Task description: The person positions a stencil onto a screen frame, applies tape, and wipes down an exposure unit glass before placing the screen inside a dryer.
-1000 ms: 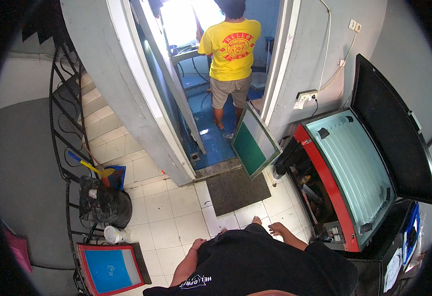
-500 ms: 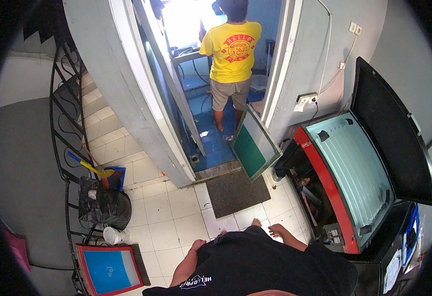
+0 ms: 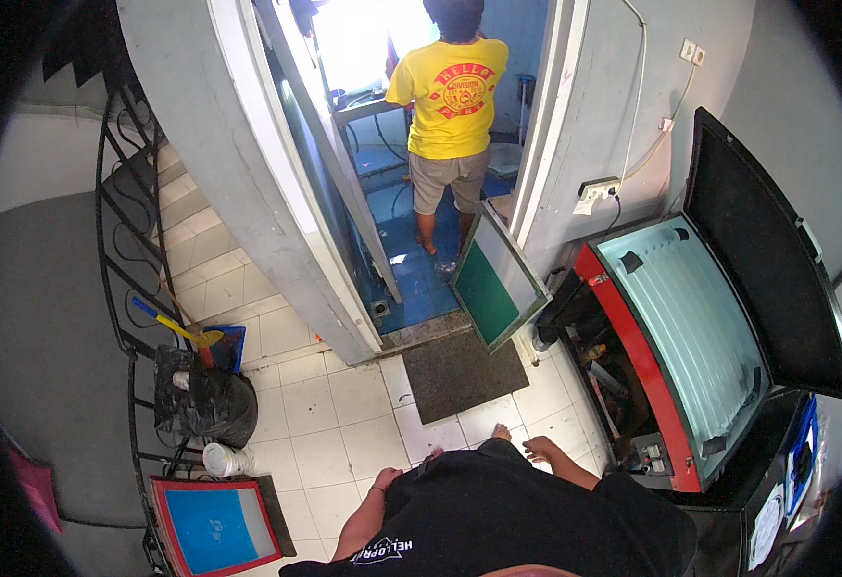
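Observation:
My left hand (image 3: 385, 478) hangs beside my black shirt, above the white tiles. Its fingers point inward and are too small and partly covered to show whether they are curled. On the other side, my right hand (image 3: 540, 449) hangs low with its fingers apart and nothing in it. Nearest to it is the red-edged machine (image 3: 644, 356) with a lit glass top (image 3: 690, 317) and a raised black lid (image 3: 762, 260). A green and white framed screen (image 3: 500, 279) leans at the doorway in front of me.
Inside the blue wet room a person in a yellow shirt (image 3: 450, 101) stands facing away. A dark doormat (image 3: 464, 377) lies before the step. To my left are a black rubbish bag (image 3: 214, 404), a white bucket (image 3: 221, 460), a red-framed blue screen (image 3: 214, 529) and a stair railing (image 3: 113, 250).
The view has shifted very slightly. The person in yellow has moved their head and arms a little; my hands hang as before.

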Available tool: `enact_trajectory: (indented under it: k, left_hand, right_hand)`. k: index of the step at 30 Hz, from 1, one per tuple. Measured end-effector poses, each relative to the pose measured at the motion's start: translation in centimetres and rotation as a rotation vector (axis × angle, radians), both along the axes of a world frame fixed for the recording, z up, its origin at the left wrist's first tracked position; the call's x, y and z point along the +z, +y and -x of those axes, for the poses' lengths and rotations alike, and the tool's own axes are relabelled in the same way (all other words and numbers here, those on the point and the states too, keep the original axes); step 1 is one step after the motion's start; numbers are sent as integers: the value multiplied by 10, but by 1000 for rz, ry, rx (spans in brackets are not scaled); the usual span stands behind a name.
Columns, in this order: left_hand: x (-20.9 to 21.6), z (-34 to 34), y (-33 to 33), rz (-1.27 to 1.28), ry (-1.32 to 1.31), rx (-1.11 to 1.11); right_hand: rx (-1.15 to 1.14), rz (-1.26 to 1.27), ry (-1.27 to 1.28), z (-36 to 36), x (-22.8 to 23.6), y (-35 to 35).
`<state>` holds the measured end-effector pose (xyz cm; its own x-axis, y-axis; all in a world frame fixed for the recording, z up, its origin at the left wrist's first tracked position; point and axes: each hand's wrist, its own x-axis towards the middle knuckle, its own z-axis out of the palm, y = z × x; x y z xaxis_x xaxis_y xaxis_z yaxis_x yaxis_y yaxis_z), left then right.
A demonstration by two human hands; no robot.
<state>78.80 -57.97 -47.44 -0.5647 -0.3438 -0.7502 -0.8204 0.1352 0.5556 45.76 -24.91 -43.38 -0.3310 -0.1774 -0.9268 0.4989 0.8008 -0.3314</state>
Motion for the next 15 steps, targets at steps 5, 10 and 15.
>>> enact_trajectory:
  k: [5, 10, 15]
  left_hand:
    - [-4, -2, -3, -14, -10, -1]
    - [-11, -4, -2, -33, -8, 19]
    - [-14, -4, -3, -27, 21, 33]
  right_hand:
    - [5, -24, -2, -2, 3, -5]
    - [7, -24, 0, -1, 4, -4]
    - [14, -23, 2, 0, 1, -4]
